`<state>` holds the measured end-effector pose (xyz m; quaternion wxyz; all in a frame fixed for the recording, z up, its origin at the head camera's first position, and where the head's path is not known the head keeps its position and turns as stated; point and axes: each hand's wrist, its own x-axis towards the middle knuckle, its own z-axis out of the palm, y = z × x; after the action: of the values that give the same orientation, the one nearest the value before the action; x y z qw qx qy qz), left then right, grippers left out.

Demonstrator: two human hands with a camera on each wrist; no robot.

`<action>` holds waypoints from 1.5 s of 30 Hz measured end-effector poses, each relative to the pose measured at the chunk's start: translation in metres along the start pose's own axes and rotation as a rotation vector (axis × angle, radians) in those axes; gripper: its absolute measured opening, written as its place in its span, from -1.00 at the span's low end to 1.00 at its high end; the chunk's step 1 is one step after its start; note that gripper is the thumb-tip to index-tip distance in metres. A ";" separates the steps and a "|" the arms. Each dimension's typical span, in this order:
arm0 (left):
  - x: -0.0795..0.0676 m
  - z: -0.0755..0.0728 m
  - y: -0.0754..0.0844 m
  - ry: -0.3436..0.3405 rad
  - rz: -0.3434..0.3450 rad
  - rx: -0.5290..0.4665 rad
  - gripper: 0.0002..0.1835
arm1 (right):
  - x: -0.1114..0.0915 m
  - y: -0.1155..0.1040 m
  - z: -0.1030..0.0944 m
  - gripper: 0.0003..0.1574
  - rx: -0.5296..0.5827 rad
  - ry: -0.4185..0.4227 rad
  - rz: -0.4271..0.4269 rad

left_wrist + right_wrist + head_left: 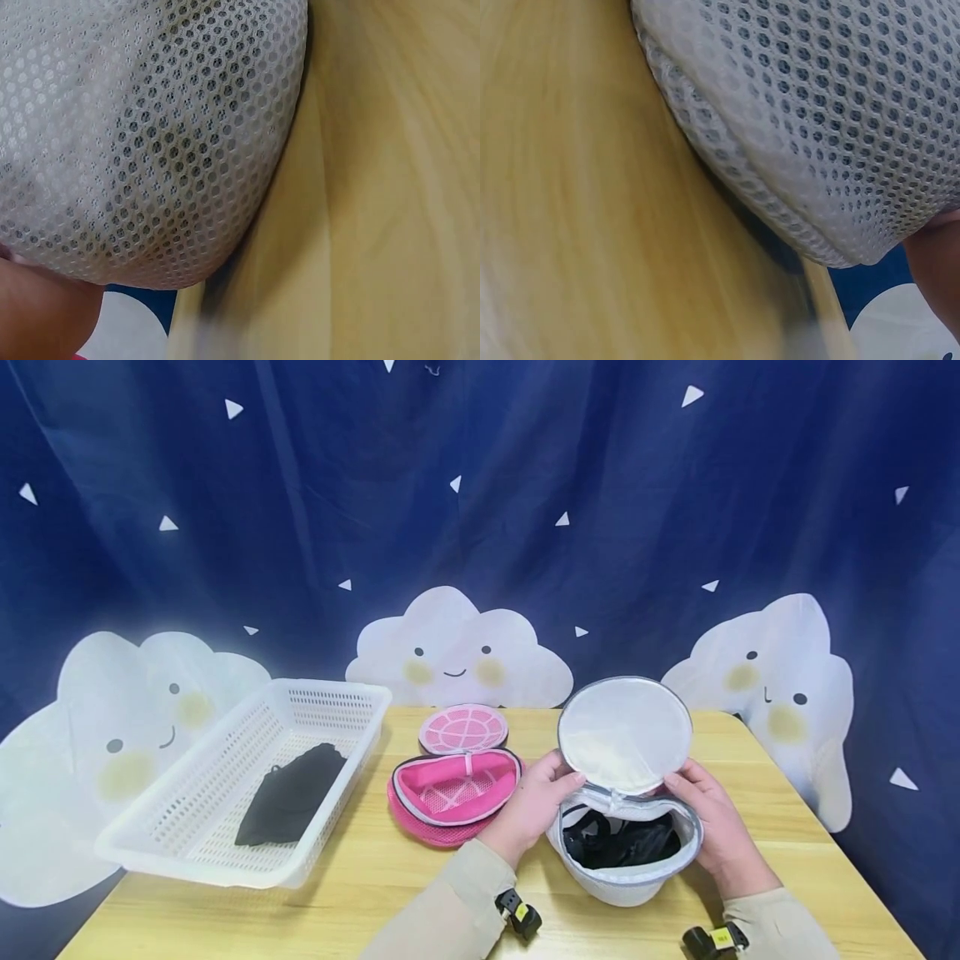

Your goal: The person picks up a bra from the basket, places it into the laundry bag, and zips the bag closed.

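Observation:
A white mesh laundry bag stands on the table with its round lid flipped up at the back. Inside it lies a bunched black garment with thin straps. My left hand grips the bag's left side near the lid hinge, thumb on top. On the other side my right hand holds the rim and the lid's lower right edge. Both wrist views are filled by the bag's honeycomb mesh, with part of each hand at the edge. Most of the fingers are hidden behind the bag.
To the left, a white plastic basket holds a folded black cup-shaped garment. An unzipped pink mesh bag, its lid laid back, sits near my left hand. The wooden table ends before a dark blue curtain.

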<state>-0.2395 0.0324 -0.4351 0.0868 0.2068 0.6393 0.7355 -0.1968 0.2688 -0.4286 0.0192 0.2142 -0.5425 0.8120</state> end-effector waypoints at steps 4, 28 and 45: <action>-0.001 -0.001 0.001 -0.019 0.032 -0.006 -0.68 | -0.001 -0.001 0.001 -0.63 -0.023 0.035 0.006; 0.003 -0.002 0.005 -0.035 0.012 -0.263 -0.87 | -0.001 -0.010 0.005 -0.61 0.093 -0.130 -0.036; -0.002 0.003 0.003 0.059 -0.098 -0.129 -0.77 | -0.001 -0.011 0.007 -0.49 -0.119 -0.098 0.075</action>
<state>-0.2363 0.0337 -0.4327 0.1168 0.1473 0.6024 0.7757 -0.1902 0.2672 -0.4169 -0.0250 0.2316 -0.5978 0.7671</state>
